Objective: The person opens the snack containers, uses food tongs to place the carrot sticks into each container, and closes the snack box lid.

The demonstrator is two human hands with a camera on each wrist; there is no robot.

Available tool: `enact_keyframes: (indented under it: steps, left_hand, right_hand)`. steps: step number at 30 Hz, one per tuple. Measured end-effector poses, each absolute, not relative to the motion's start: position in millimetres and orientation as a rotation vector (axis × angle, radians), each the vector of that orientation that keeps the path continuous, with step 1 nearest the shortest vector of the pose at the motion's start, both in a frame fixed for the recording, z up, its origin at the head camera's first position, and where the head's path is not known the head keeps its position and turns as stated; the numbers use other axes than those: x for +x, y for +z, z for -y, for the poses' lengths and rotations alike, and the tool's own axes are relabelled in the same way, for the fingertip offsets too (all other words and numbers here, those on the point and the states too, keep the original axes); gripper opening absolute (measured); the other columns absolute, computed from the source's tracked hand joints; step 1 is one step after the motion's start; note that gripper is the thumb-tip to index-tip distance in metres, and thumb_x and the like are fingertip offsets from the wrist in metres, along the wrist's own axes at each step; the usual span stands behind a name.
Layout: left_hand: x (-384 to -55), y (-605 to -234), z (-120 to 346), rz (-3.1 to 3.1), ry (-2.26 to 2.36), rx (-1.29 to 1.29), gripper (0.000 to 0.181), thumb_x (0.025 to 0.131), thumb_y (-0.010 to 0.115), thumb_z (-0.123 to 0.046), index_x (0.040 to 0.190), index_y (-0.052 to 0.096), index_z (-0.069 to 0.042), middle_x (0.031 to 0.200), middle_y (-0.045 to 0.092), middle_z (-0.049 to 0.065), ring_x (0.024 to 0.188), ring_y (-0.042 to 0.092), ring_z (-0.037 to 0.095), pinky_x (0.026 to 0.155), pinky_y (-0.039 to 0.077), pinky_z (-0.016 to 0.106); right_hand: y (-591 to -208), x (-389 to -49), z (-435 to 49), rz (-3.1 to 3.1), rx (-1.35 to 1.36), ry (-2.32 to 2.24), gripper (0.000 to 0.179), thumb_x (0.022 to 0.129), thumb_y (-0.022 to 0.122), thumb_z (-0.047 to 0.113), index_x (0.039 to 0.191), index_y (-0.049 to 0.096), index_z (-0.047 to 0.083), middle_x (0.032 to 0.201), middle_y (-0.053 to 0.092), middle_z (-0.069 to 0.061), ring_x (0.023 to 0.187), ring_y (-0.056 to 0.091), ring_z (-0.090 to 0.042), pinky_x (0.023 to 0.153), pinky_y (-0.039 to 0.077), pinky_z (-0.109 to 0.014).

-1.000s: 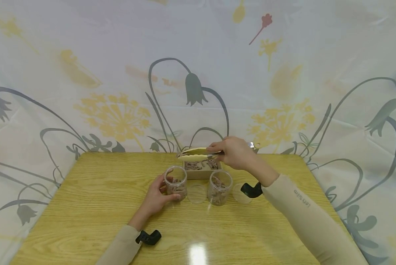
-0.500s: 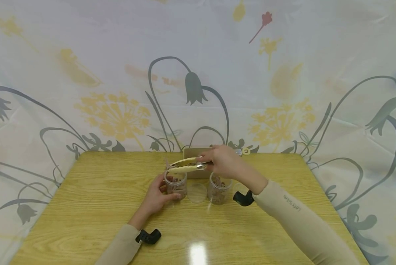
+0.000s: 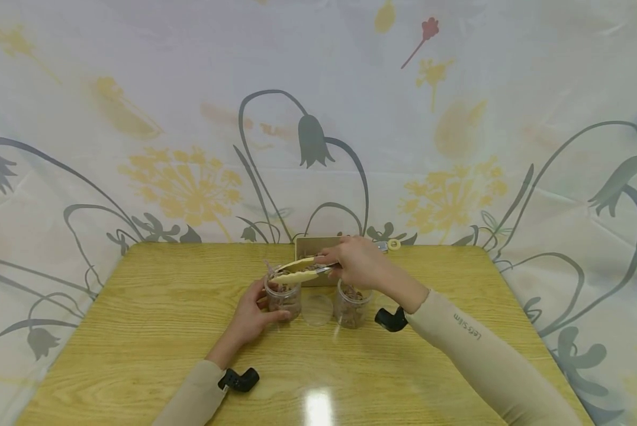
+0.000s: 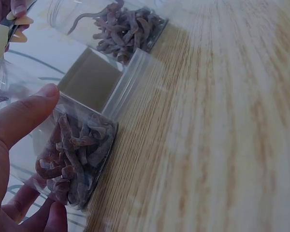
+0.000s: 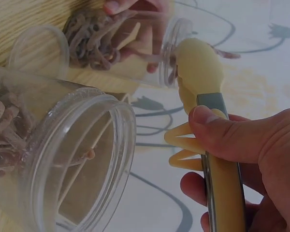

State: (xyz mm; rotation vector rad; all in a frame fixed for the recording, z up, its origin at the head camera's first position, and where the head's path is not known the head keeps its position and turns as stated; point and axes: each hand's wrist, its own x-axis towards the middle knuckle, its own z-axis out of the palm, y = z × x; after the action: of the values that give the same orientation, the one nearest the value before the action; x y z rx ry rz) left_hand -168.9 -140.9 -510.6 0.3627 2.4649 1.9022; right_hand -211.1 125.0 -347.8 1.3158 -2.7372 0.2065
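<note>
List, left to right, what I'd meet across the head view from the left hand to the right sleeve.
Left hand, gripped jar, clear lid, second jar, right wrist's black device, right sleeve.

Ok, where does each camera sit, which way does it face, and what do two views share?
Head: worn on the head, facing forward and down at the table; left hand, right hand and both sleeves show.
Left wrist: on that wrist, facing past the thumb and fingers to the held jar; part of the right hand shows top left.
Right wrist: on that wrist, facing along the tongs toward the jars; its own hand shows right, left-hand fingers at top.
Shared: both wrist views show the held jar and second jar.
</note>
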Motion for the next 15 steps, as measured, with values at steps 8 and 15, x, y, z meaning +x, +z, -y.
enact_keyframes:
  steps: [8, 15]
  left_hand:
    - [-169, -510, 140, -2.421, 1.918, 0.342, 0.082, 0.078, 0.085, -0.004, 0.149, 0.043, -0.007, 0.137, 0.048, 0.018, 0.126, 0.05, 0.04, 0.101, 0.046, 0.051]
    - [-162, -499, 136, -2.419, 1.935, 0.314, 0.079, 0.078, 0.082, 0.005, 0.147, 0.043, -0.003, 0.134, 0.049, 0.021, 0.123, 0.052, 0.045, 0.098, 0.047, 0.055]
  right_hand:
    - [-346, -214, -126, 2.739, 1.339, 0.213, 0.036, 0.085, 0.08, 0.014, 0.121, 0.074, 0.019, 0.121, 0.07, 0.001, 0.083, 0.066, -0.023, 0.082, 0.055, -0.042]
    - [-344, -213, -129, 2.746, 1.348, 0.238, 0.038, 0.084, 0.081, 0.016, 0.122, 0.074, 0.018, 0.122, 0.07, 0.0, 0.088, 0.066, -0.023, 0.092, 0.052, -0.043]
